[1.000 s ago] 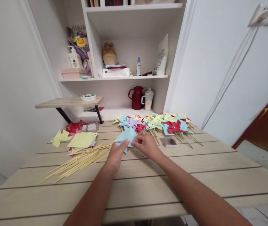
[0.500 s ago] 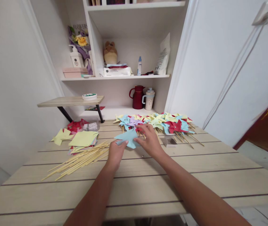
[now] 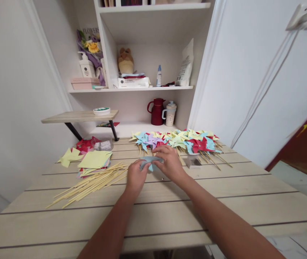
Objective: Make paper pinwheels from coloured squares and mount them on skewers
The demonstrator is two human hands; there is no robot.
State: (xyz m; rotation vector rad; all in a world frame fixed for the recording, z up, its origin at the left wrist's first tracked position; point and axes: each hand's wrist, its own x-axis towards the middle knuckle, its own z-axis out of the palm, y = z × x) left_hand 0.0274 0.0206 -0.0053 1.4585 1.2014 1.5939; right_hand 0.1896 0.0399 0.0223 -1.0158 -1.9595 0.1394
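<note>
Between my two hands is a light blue paper pinwheel piece point(image 3: 150, 167), partly hidden by my fingers. My left hand point(image 3: 137, 174) grips its left side with thumb and fingers. On the right side, my right hand point(image 3: 169, 162) pinches the paper, its other fingers curled above. A tiny pin-like bit point(image 3: 162, 178) lies on the table just below my right hand. Beyond my hands are several finished paper pinwheels point(image 3: 179, 139) on sticks, in blue, purple, red and yellow. A small clear box point(image 3: 193, 162) with dark contents is to the right of my right hand.
Wooden sticks point(image 3: 88, 185) lie loose at the left, beside a stack of coloured paper point(image 3: 95, 160). Behind these are a yellow cut paper piece point(image 3: 70, 156), red paper point(image 3: 85, 144) and a clear container point(image 3: 104, 145). A red jug point(image 3: 157, 112) and a cup point(image 3: 170, 114) stand farther back.
The blue paper was spread flatter and showed more; now it is tilted and bunched between my hands. My left hand has moved slightly right, closer to my right hand.
</note>
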